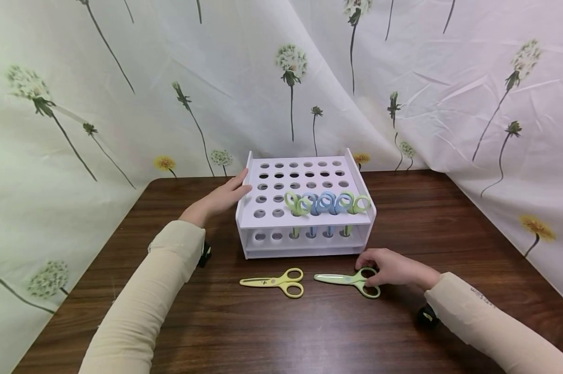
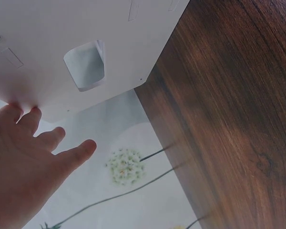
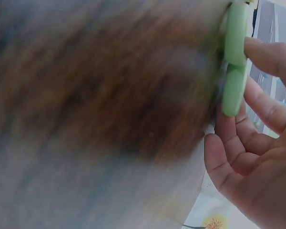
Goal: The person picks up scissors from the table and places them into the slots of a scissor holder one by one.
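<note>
A white rack [image 1: 305,221] with rows of round holes stands on the table. My left hand [image 1: 223,197] touches its left side with extended fingers; the left wrist view shows the fingertips [image 2: 35,112] against that panel, near a cut-out. In front of the rack, green scissors [image 1: 339,279] lie with blades pointing left, and my right hand [image 1: 393,267] grips their handle loops between thumb and fingers. The right wrist view shows the green handle [image 3: 235,52] at the fingertips. Yellow scissors [image 1: 263,282] lie further left, loops toward the right.
Several scissors stand blades down in the rack's front row: green ones [image 1: 297,203] at both ends, blue ones [image 1: 327,201] between. The brown wooden table [image 1: 281,337] ends at a hanging white cloth [image 1: 244,78] printed with dandelions.
</note>
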Demonstrator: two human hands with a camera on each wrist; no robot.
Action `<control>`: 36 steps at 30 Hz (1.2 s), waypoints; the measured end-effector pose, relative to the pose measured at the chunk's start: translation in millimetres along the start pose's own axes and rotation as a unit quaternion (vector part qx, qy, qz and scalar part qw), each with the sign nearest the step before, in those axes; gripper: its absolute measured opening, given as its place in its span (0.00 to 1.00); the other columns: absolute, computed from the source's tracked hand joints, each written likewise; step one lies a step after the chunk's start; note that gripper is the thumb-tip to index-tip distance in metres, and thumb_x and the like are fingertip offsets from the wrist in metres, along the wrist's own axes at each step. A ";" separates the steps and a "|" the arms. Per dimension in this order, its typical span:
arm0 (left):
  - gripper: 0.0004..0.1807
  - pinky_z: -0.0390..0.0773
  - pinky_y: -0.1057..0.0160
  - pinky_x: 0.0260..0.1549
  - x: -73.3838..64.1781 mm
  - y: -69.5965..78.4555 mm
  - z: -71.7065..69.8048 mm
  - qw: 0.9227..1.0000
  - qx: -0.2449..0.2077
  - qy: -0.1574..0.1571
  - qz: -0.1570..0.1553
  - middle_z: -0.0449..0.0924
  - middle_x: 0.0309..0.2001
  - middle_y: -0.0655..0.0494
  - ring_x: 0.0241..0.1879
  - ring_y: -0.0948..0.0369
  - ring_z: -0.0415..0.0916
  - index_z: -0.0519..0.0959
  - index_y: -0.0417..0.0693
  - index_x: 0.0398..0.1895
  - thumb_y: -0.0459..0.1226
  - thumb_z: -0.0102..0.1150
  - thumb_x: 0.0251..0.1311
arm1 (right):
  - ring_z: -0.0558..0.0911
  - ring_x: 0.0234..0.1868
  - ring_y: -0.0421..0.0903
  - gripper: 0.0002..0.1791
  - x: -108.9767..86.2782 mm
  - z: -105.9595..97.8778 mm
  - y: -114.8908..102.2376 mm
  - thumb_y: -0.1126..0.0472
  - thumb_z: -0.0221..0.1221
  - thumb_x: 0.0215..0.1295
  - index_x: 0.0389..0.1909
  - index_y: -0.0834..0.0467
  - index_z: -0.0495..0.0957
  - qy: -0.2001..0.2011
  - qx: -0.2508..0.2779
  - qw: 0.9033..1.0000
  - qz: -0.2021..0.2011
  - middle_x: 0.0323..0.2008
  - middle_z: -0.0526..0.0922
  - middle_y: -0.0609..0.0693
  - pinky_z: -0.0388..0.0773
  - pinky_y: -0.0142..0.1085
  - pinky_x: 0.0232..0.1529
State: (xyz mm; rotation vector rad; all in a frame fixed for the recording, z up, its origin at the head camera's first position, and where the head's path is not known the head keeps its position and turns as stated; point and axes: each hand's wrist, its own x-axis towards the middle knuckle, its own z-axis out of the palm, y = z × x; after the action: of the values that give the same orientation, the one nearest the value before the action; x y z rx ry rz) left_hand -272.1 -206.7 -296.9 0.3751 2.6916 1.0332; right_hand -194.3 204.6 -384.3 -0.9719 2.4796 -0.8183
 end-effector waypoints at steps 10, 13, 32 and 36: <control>0.35 0.41 0.46 0.62 -1.6 -0.2 -0.1 1.000 0.003 0.003 -0.002 0.31 0.72 0.51 0.69 0.52 0.30 0.35 0.61 0.73 0.55 0.33 0.69 | 0.71 0.27 0.42 0.12 -2.5 1.6 -3.6 0.70 0.64 0.48 0.34 0.55 0.77 -0.013 0.062 0.998 0.010 0.31 0.73 0.48 0.69 0.31 0.26; 0.35 0.41 0.46 0.62 -2.0 -0.2 0.2 1.000 0.001 0.003 -0.003 0.31 0.72 0.50 0.69 0.52 0.30 0.35 0.62 0.73 0.56 0.33 0.68 | 0.71 0.27 0.41 0.11 -2.6 2.0 -4.9 0.71 0.62 0.50 0.34 0.56 0.76 -0.022 0.098 0.995 0.019 0.28 0.74 0.47 0.68 0.31 0.26; 0.36 0.41 0.46 0.62 -2.5 1.5 -0.2 1.000 0.004 0.002 -0.002 0.31 0.72 0.48 0.69 0.52 0.29 0.34 0.61 0.73 0.55 0.33 0.68 | 0.75 0.33 0.42 0.12 -5.2 -21.6 -26.9 0.67 0.61 0.56 0.42 0.54 0.77 0.060 0.128 0.990 0.001 0.32 0.78 0.49 0.73 0.32 0.32; 0.36 0.41 0.46 0.62 -2.2 1.4 0.7 1.000 0.002 0.003 -0.005 0.31 0.72 0.48 0.69 0.52 0.29 0.34 0.61 0.73 0.56 0.33 0.68 | 0.77 0.35 0.42 0.15 -5.6 -28.4 -34.4 0.66 0.62 0.56 0.47 0.59 0.77 0.077 0.134 0.988 -0.009 0.33 0.80 0.49 0.73 0.32 0.33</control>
State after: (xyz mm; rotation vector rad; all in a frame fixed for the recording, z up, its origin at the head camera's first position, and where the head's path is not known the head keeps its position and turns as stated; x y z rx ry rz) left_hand -269.5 -206.0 -296.1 0.3601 2.6985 1.0269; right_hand -187.7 198.9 -340.2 -0.8659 2.4030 -1.2386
